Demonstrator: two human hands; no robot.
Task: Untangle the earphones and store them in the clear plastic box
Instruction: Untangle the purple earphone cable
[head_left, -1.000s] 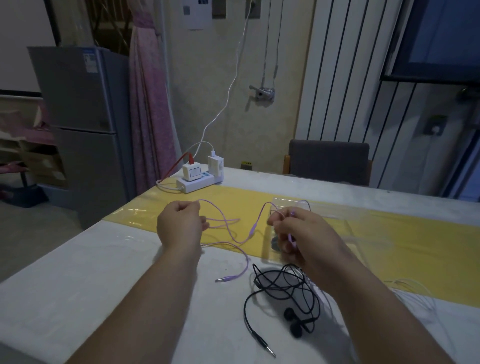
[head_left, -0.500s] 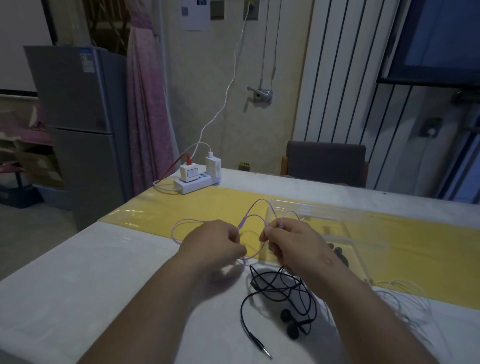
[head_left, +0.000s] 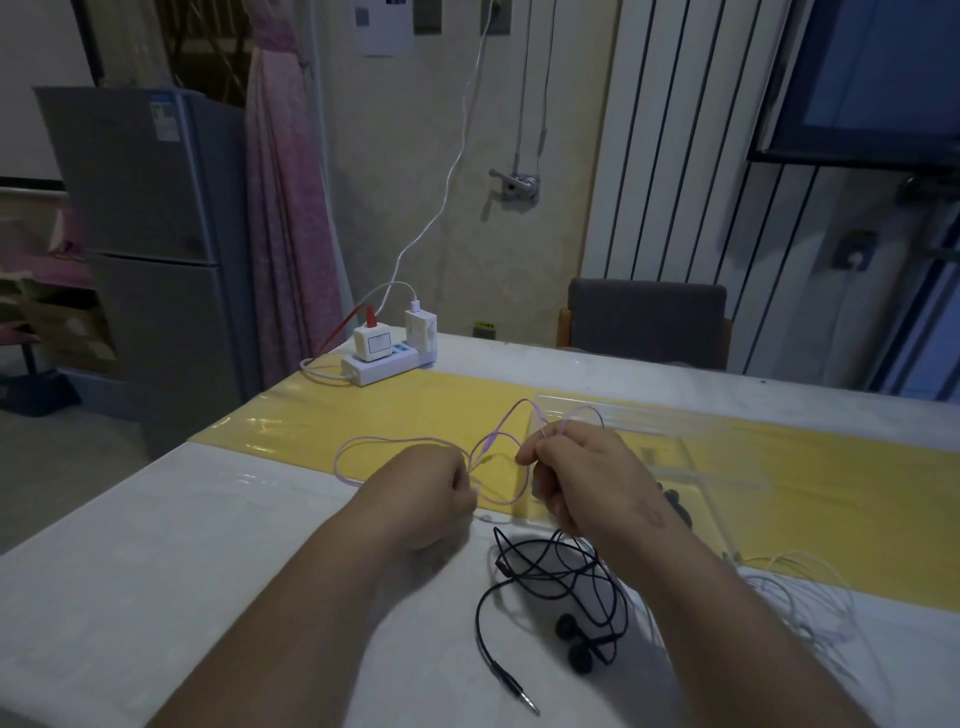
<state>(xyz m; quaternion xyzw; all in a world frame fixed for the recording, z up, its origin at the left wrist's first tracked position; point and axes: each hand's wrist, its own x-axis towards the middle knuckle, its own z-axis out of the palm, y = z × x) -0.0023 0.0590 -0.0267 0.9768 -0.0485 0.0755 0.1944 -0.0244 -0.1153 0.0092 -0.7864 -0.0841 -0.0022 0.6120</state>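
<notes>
Head camera: the purple earphones (head_left: 387, 439) are held just above the surface (head_left: 156, 545) between both hands, the fingers of the left hand (head_left: 431, 483) curled round one stretch of cord and those of the right hand (head_left: 587, 478) pinching another, seemingly so that the loops between can be drawn apart; the clear plastic box (head_left: 675, 436) lies just behind the right hand, kept near for storing. Black earphones (head_left: 561, 587) are left tangled nearer the body and a white cord (head_left: 800, 582) at the right, apparently awaiting their turn; the sticker (head_left: 165, 118) on the fridge (head_left: 156, 218) is too small to be read, and no brand can be made out.
</notes>
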